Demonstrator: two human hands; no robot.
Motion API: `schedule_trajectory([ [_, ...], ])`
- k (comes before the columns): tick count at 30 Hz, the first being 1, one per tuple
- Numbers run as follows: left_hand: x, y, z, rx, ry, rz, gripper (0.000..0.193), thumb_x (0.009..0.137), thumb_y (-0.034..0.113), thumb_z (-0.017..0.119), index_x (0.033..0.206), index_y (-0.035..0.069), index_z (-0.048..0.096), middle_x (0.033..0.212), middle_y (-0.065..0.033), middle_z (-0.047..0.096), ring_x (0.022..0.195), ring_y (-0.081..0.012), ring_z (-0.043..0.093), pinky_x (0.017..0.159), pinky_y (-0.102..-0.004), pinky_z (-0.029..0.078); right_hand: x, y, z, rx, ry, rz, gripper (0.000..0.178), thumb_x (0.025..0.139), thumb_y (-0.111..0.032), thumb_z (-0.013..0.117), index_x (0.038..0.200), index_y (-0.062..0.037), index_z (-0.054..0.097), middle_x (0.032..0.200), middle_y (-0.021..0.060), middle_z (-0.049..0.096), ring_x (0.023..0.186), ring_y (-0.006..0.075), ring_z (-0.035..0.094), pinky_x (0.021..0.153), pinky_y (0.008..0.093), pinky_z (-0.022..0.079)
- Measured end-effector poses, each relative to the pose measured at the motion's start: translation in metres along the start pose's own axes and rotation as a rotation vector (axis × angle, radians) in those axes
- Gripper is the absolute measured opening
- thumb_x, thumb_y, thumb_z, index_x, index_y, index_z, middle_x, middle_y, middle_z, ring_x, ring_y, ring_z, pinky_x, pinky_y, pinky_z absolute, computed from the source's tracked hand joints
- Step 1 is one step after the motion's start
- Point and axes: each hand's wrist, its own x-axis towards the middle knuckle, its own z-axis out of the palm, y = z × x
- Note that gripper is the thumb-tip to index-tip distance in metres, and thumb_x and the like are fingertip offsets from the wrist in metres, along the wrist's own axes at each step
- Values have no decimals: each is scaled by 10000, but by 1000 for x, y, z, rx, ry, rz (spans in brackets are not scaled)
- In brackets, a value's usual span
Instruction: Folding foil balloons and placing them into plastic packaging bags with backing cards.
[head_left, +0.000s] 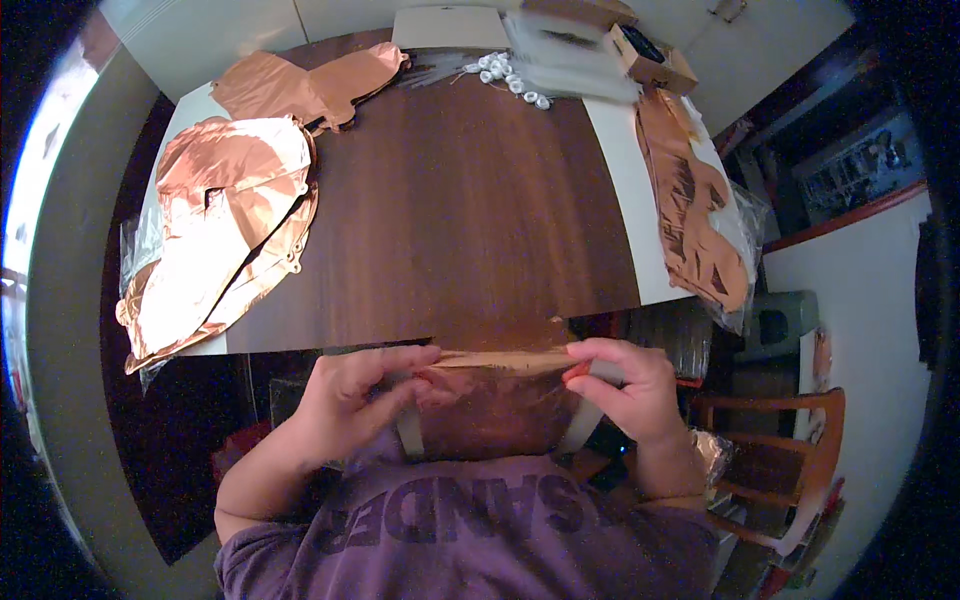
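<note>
At the table's near edge, my left hand (365,390) and my right hand (630,382) each pinch one end of a flat copper-coloured foil piece (505,359). Its upper edge runs straight and level between my fingertips. Below that edge hangs a darker reddish sheet, though I cannot tell whether it belongs to the same piece. Large uninflated copper-coloured foil balloons (230,215) lie in a shiny stack to the left, another flat foil balloon (300,85) behind them. Along the right side rests a duller, crumpled foil balloon (690,200).
Several small white rings (510,78) sit at the back of the brown table (470,210). Clear plastic sleeves (570,60) and an open cardboard box (650,60) are at the back right. A wooden chair (780,400) stands at the right, beside the table.
</note>
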Motion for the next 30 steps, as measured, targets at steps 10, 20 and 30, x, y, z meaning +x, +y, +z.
schedule_trajectory([
  [10, -12, 36, -14, -97, -126, -293, 108, 889, 99, 679, 918, -4, 672, 784, -88, 705, 714, -132, 680, 639, -271, 534, -1, -14, -14, -103, -142, -195, 143, 710, -8, 787, 814, -13, 690, 736, 78, 653, 653, 171, 627, 579, 281, 471],
  [20, 79, -70, -17, -196, -260, -638, 316, 879, 286, 637, 828, -23, 687, 625, -116, 622, 577, -137, 608, 543, -304, 489, 125, 64, -10, -83, -434, 302, 221, 816, -244, 737, 892, -37, 721, 791, 7, 687, 707, 111, 598, 666, 274, 481],
  [30, 104, -73, 46, 631, -10, 463, 563, 857, 334, 651, 1310, 31, 509, 1353, -183, 489, 1283, -369, 435, 1063, -517, 346, 188, 76, -13, -189, -416, 406, 163, 797, -160, 744, 879, -20, 723, 777, 26, 686, 715, 100, 607, 690, 266, 478],
])
